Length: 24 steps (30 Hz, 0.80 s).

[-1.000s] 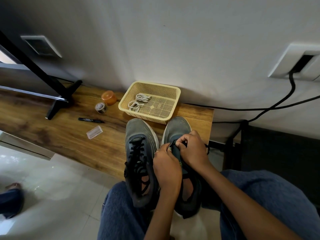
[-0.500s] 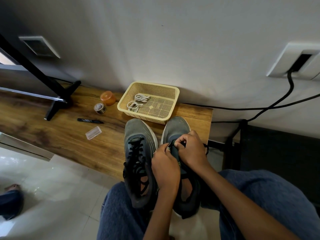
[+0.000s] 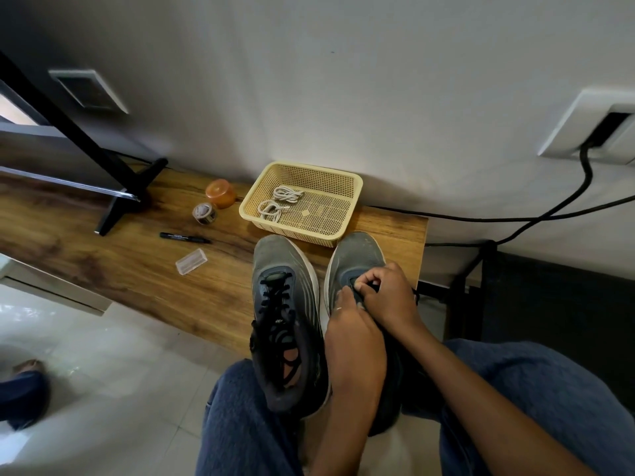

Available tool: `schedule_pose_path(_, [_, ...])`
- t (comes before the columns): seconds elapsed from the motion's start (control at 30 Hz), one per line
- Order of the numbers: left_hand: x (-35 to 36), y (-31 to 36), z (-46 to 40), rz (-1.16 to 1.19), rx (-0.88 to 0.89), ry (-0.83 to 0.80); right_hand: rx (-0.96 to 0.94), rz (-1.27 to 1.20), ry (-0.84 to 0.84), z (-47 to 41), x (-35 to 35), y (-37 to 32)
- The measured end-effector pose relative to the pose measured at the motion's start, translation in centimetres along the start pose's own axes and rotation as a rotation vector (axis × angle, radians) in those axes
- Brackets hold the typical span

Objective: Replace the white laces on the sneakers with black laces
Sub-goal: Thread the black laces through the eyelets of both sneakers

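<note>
Two grey sneakers lie toes-away across the edge of a wooden bench (image 3: 137, 269) and my lap. The left sneaker (image 3: 281, 304) carries a black lace (image 3: 275, 304) threaded through its eyelets, loose near the opening. The right sneaker (image 3: 357, 259) is mostly covered by my hands. My right hand (image 3: 388, 293) pinches a black lace over its front eyelets. My left hand (image 3: 350, 324) rests on the shoe's tongue, fingers curled around the lace area. Two bundled white laces (image 3: 278, 202) lie in a yellow mesh basket (image 3: 347, 190) behind the shoes.
On the bench lie a black marker (image 3: 184, 237), a clear plastic case (image 3: 191, 266), a tape roll (image 3: 204, 214) and an orange lid (image 3: 220, 193). A black stand foot (image 3: 127, 197) sits at left. Black cables (image 3: 515, 218) run from a wall socket at right. Another person's foot (image 3: 24, 393) is at far left.
My hands have stayed on the right sneaker; the right hand's fingers shifted slightly on the black lace. The sneakers and the basket have not moved.
</note>
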State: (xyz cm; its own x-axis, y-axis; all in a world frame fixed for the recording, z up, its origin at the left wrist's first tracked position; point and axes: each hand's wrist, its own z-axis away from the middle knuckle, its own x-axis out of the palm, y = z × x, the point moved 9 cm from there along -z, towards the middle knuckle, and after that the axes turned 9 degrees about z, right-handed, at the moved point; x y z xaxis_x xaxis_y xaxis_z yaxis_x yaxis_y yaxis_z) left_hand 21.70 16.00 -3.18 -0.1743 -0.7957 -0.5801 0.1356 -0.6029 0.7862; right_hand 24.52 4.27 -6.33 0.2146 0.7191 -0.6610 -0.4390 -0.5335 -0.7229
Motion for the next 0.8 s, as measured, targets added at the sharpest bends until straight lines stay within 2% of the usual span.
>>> schedule_pose_path(0.2, [-0.6, -0.8, 0.5, 0.068, -0.02, 0.063, 0.015, -0.011, -0.046, 0.0, 0.3, 0.0])
schedule_pose_path(0.6, [-1.0, -0.9, 0.9, 0.103, 0.024, 0.122, -0.003, -0.058, -0.251, -0.4, 1.0, 0.2])
schedule_pose_path(0.8, [-0.6, -1.4, 0.7, 0.166, 0.029, 0.102, -0.05, 0.006, -0.213, -0.2, 1.0, -0.2])
